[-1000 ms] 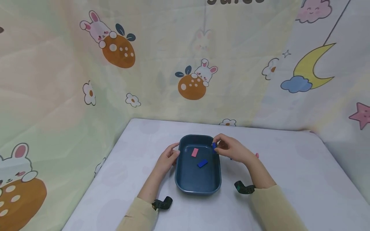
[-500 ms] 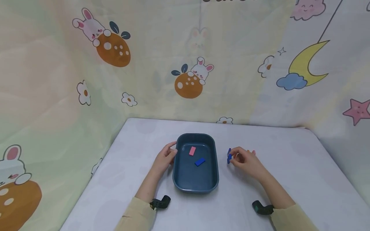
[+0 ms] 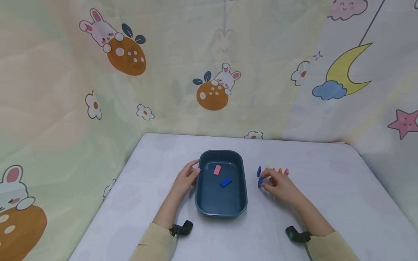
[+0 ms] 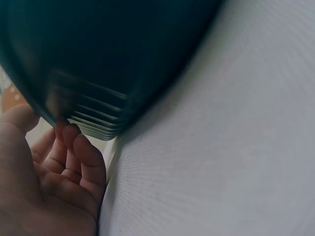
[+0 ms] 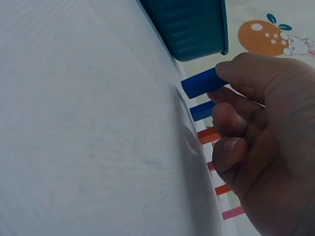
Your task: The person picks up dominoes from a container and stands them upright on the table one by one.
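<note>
Between right thumb and fingers, my right hand (image 3: 279, 185) pinches a blue domino (image 3: 260, 182), low over the table to the right of the tray. In the right wrist view this blue domino (image 5: 199, 84) is tilted; whether its lower end touches the table I cannot tell. Just behind it stands another blue domino (image 3: 259, 171). Farther along are an orange domino (image 5: 208, 135) and a pink domino (image 5: 233, 213), partly hidden by the hand. My left hand (image 3: 185, 179) rests at the left rim of the dark blue tray (image 3: 220, 212), its fingers loosely bent against the outside.
Inside the tray lie a pink domino (image 3: 217, 169) and a blue domino (image 3: 226, 182), apart from each other. A white cloth covers the table (image 3: 156, 152). Behind it hangs a printed curtain (image 3: 176, 43).
My right hand has moved from the tray's right edge to the row on the table, carrying the blue domino, then slightly nearer to me. My left hand stays at the tray.
</note>
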`<state>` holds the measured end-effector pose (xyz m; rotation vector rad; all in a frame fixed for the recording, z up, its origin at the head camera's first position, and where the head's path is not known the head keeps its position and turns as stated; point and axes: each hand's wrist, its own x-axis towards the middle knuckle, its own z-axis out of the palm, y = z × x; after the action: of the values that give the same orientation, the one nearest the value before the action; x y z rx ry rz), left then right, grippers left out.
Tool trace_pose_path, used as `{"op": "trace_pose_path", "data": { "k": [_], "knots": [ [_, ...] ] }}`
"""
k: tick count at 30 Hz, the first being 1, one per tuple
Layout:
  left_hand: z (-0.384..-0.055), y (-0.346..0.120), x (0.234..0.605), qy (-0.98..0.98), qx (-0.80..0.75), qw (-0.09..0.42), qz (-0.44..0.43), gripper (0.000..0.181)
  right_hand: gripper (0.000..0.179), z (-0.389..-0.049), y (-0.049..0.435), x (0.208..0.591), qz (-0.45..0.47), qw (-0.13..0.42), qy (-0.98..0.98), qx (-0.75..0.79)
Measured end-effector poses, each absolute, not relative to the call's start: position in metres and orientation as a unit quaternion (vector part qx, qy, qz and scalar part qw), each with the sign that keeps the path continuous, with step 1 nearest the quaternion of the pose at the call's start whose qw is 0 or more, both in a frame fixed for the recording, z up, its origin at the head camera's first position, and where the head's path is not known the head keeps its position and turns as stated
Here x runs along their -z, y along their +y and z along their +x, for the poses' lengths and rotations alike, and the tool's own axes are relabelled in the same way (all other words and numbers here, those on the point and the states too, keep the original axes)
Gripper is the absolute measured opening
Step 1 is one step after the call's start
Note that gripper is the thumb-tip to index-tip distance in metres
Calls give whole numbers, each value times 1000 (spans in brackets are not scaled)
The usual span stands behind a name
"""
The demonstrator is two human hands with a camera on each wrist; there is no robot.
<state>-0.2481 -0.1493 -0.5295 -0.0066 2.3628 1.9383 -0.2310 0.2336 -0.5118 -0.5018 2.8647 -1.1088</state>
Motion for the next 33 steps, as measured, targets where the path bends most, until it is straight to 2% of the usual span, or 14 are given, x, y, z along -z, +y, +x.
{"op": "trace_pose_path", "data": {
  "k": [14,24,30,33],
  "knots": [
    [-248,-149,529,770,-637,37,4,44,30,-230,233,511,-161,12,923,349],
    [-246,-147,525,772,-635,41,0,44,25,-228,232,481,-178,-16,924,338],
    [-246,-147,526,772,-635,40,-4,42,27,-243,221,457,-221,3,918,329],
    [-246,-148,526,771,-636,40,-5,42,29,-255,206,442,-242,44,913,325]
  ]
}}
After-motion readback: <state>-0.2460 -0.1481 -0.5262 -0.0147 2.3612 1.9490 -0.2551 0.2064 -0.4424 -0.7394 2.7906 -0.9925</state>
